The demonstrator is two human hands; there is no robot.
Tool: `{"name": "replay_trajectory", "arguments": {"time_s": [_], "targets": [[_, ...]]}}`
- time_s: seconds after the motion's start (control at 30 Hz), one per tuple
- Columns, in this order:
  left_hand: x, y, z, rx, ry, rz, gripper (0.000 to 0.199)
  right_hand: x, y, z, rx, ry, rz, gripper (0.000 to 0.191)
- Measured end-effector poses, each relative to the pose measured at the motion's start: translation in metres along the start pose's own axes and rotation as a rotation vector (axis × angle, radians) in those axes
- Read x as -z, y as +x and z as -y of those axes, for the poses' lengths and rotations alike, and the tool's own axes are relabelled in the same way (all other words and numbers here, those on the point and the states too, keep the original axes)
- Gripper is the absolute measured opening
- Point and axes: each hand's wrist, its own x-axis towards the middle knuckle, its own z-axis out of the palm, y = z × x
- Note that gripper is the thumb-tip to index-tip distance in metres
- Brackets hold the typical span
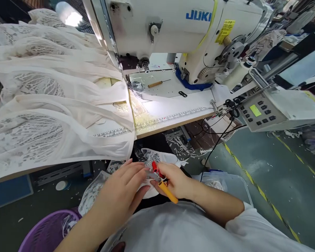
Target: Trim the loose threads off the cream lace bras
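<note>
Nearest, the person's white shirt (pixel 173 227) fills the bottom of the view. Just beyond it, the right hand (pixel 177 180) has its fingers closed round scissors (pixel 168 193) with one red and one orange handle, the other end pointing towards the left hand (pixel 123 185). The left hand's fingers lie close together and lightly bent over white lace cloth (pixel 90 192) in the lap, beside the scissors; whether they pinch it I cannot tell. A purple basket (pixel 55 213) stands on the floor at the left, a clear plastic bin (pixel 243 183) at the right.

Farther off is the table (pixel 173 106), a ruler scale printed along its front edge. White lace garments (pixel 42 131) lie layered over its left part. A wooden-handled tool (pixel 155 84) and a small black metal piece (pixel 183 93) rest beneath the sewing machine (pixel 168 21). Right of it sits a control box (pixel 273 113), and behind the garments a lamp (pixel 65 12) glows.
</note>
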Motion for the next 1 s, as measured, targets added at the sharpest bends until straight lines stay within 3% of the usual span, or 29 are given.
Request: {"name": "replay_trajectory", "arguments": {"time_s": [0.1,0.37,0.5,0.63,0.83,0.9,1.0], "targets": [[-0.005,0.009,0.003,0.082,-0.068,0.173,0.021,0.001,0.002,0.002,-0.014,0.013,-0.007,0.022],[0.001,0.003,0.012,0.495,-0.603,0.13,0.017,-0.004,0.003,0.005,-0.264,0.537,-0.016,0.026],[0.009,0.004,0.011,0.642,-0.703,0.066,0.013,-0.013,0.007,0.004,-0.316,0.61,0.009,0.025],[0.025,0.006,0.01,0.676,-0.652,0.03,0.01,-0.006,0.016,0.013,-0.293,0.618,-0.008,0.02],[0.048,0.017,-0.002,0.616,-0.469,-0.157,0.013,0.01,0.032,0.036,-0.057,0.512,-0.194,0.015],[0.048,0.019,-0.007,0.671,-0.489,-0.19,0.017,0.007,0.033,0.036,-0.016,0.547,-0.273,0.019],[0.04,0.016,-0.008,0.827,-0.581,-0.332,0.022,-0.006,0.029,0.03,-0.032,0.661,-0.346,0.028]]}}
